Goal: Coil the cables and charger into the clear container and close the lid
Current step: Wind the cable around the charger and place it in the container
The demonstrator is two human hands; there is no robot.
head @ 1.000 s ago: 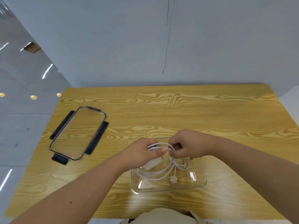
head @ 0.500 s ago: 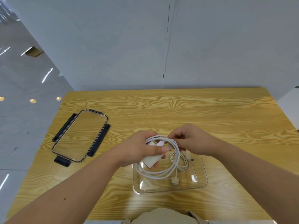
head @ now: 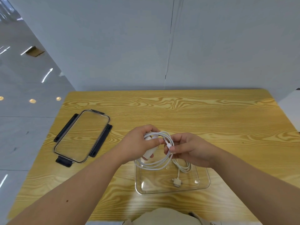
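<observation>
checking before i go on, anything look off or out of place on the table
Nothing stands out. The lid lies flat left of the clear container, one cable rests inside it, and both hands hold the charger and its coiled cable above it.

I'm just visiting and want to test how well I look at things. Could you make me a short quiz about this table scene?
1. True or false: the lid is already on the container.
2. Which hand holds the charger?
A. left
B. right
C. neither
3. Fill in: the thin cable with the multi-head plug lies inside the ____.

Key
1. False. The lid lies flat on the table, to the left of the open container.
2. A. The left hand grips the charger with the looped cable, while the right hand pinches the cable's end.
3. container
</observation>
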